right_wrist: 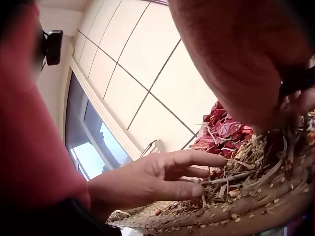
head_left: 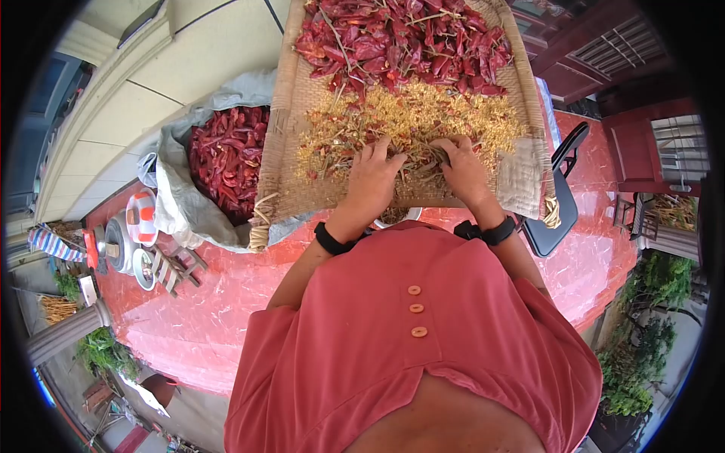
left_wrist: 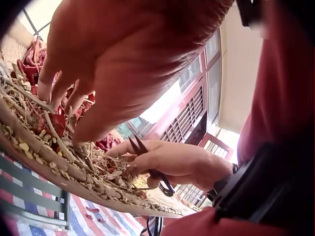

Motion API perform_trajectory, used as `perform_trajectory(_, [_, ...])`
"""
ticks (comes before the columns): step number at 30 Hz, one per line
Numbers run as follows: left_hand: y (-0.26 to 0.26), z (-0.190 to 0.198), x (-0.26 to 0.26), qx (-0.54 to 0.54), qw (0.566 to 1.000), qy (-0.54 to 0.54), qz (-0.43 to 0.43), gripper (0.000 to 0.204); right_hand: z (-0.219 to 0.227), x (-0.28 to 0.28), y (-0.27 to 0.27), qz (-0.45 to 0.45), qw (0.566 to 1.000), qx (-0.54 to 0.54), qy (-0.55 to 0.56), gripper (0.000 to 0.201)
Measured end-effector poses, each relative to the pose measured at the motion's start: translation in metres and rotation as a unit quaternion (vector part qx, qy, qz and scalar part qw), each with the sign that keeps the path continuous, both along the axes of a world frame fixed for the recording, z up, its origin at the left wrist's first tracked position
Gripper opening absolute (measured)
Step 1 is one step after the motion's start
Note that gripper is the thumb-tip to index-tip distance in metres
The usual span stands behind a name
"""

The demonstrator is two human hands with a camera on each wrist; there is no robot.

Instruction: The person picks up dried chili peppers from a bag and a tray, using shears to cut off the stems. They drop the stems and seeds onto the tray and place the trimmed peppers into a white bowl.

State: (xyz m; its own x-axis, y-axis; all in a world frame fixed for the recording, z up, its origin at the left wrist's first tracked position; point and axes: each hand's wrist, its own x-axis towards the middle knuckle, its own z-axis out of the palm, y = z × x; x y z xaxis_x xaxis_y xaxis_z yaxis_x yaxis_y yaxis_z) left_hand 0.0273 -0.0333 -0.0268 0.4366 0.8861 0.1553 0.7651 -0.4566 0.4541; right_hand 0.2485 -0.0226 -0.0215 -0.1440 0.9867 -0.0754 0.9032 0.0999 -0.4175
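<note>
Watching the feeds here: both hands are down in the loose stems and seeds (head_left: 411, 121) spread across the near half of the woven tray (head_left: 291, 98). My left hand (head_left: 371, 177) lies flat on the litter with its fingers spread and fairly straight, raking rather than gripping. My right hand (head_left: 464, 170) has its fingers curled round a small pair of scissors (left_wrist: 147, 162) (you only really see them from the left wrist view, dark blades poking out past the knuckles). The whole dried red chillies (head_left: 404, 41) sit heaped at the far end of the tray, apart from the trimmings. To the left, an open sack (head_left: 177, 189) holds plenty more red chillies (head_left: 226, 158), so I'd guess a fair batch is trimmed, but lots is left to go.
</note>
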Motion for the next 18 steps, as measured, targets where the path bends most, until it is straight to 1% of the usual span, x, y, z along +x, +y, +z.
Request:
perform_trajectory(1, [-0.002,0.001,0.0,0.019,0.999,-0.027,-0.012,0.053,0.003,-0.006,-0.005,0.033,0.999,0.001,0.004,0.046])
perform_trajectory(4, [-0.011,0.022,-0.011,0.056,0.996,-0.068,0.026,0.06,0.019,-0.009,-0.006,0.149,0.985,0.027,0.083,0.049])
perform_trajectory(7, [-0.022,0.02,-0.041,0.023,0.984,-0.01,0.176,0.07,0.035,-0.001,-0.01,0.087,0.989,0.003,0.117,0.054])
perform_trajectory(10, [-0.031,0.021,-0.058,-0.073,0.963,0.07,0.251,0.071,0.021,0.03,-0.014,0.035,0.992,-0.052,0.105,0.061])
perform_trajectory(13, [-0.028,0.018,-0.054,-0.119,0.957,0.103,0.242,0.066,0.011,0.025,-0.02,-0.004,0.986,-0.129,0.107,0.067])
perform_trajectory(16, [-0.026,-0.003,-0.038,-0.071,0.98,0.013,0.184,0.057,0.0,0.012,-0.012,0.041,0.987,-0.091,0.125,0.066])
perform_trajectory(18, [-0.025,-0.005,-0.019,-0.105,0.982,-0.036,0.154,0.056,0.009,-0.006,-0.006,0.056,0.975,-0.117,0.178,0.065])
